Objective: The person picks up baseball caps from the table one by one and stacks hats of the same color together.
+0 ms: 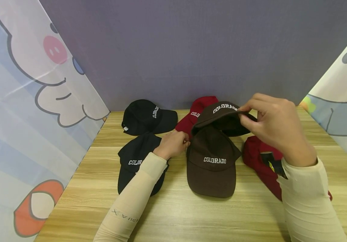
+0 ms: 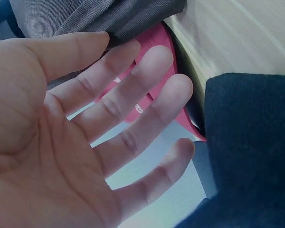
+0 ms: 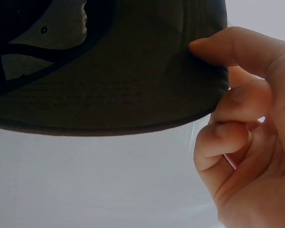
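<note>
My right hand point(image 1: 271, 122) pinches the brim edge of a brown Colorado cap point(image 1: 209, 116), thumb on one face of the brim; this cap is tilted, its hollow showing. In the right wrist view the brim's underside point(image 3: 133, 90) fills the top. Just below it lies a second brown cap point(image 1: 212, 178), brim toward me. My left hand point(image 1: 173, 144) is left of that cap, beside a red cap point(image 1: 182, 124) partly behind the brown ones. In the left wrist view its fingers are loosely extended, with the thumb tip at the brown fabric point(image 2: 85, 19); whether it touches is unclear.
Two black caps lie on the left, one at the back point(image 1: 143, 117) and one nearer point(image 1: 128, 174), partly under my left forearm. Another red cap point(image 1: 252, 151) is partly hidden by my right wrist. A grey wall point(image 1: 191, 50) bounds the wooden table point(image 1: 206, 222).
</note>
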The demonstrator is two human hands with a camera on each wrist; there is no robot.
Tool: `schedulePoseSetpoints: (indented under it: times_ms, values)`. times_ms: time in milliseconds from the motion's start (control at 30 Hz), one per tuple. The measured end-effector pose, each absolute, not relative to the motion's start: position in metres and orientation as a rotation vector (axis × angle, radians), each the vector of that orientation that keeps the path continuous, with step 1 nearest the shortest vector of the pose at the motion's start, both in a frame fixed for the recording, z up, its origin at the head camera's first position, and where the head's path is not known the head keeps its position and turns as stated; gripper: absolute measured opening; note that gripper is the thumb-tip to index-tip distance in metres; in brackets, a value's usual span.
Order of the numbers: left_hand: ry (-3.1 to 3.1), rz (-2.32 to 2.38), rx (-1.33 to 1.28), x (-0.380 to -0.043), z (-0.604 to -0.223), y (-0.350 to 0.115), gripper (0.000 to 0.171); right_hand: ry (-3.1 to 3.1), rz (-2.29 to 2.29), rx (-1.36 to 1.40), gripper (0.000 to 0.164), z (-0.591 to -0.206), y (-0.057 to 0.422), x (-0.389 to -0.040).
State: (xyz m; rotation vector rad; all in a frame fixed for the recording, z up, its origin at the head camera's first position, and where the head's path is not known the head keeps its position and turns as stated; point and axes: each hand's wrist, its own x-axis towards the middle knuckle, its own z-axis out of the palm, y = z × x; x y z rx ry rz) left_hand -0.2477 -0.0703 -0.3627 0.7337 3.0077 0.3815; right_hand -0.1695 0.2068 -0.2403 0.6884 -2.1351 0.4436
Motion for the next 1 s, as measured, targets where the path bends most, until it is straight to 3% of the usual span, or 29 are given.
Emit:
schedulePoseSetpoints:
  times_ms: [1000]
  values:
    - [2.980,0.417,0.671,-0.250,-0.365,-0.071,0.016,-2.239,0.377,0.880,0.020,-0.244,0.185,-0.158]
